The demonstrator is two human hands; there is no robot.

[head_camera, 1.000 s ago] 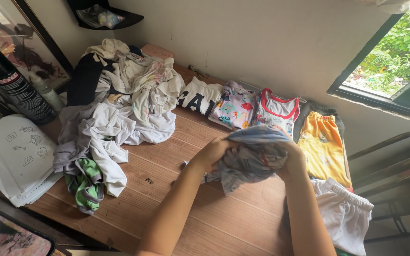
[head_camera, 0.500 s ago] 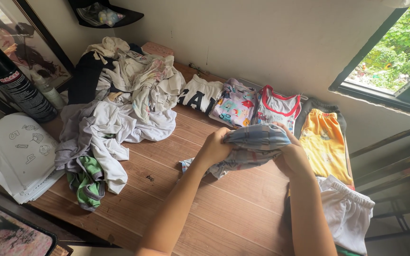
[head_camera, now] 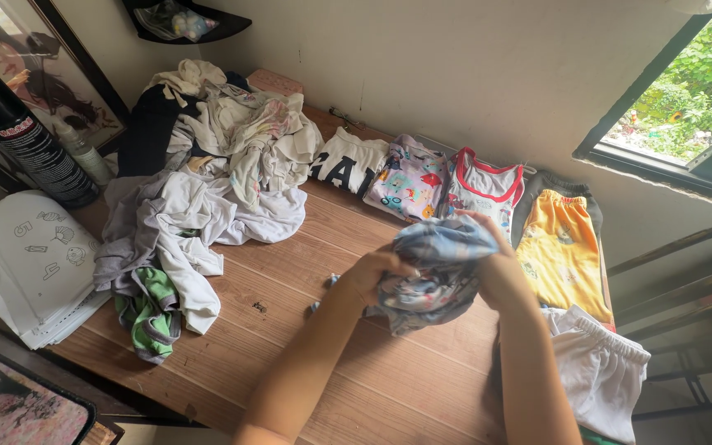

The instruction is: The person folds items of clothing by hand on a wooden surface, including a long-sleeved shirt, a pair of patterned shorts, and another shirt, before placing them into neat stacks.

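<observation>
My left hand and right hand both clutch the bunched blue patterned garment, lifted above the wooden table. Beyond my knuckles, folded clothes line the wall; left, a tangled laundry pile.

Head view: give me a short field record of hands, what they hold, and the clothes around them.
left hand: shut grip on printed garment
right hand: shut grip on same garment, opposite side
garment state: bunched, raised above table
unfolded pile: far left of table
folded row: along the wall
yellow shorts: right of hands
white shorts: at right edge
papers: left edge
</observation>
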